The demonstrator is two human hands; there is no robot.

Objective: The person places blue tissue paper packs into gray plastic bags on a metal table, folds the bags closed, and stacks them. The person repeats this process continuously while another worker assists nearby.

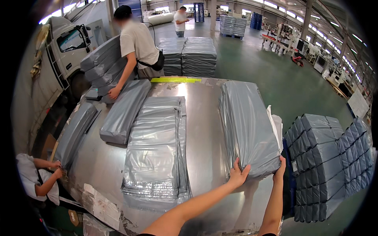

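A thick grey plastic-wrapped bundle (250,122) lies lengthwise on the right side of the metal table. My left hand (239,175) is at its near left corner, thumb and forefinger spread against the plastic. Around the near right corner curls my right hand (280,168), its fingers partly hidden by the bundle. White sheeting (277,126) sticks out along the bundle's right side. Left of it, a flat stack of grey plastic bags (153,145) lies untouched by my hands.
Two wrapped bundles (126,112) (75,131) lie farther left on the metal table (202,137). One co-worker (139,43) handles stacked bundles; another person's hands (58,169) are at the left edge. Bundles are piled on the floor at right (315,157) and beyond the table (189,55).
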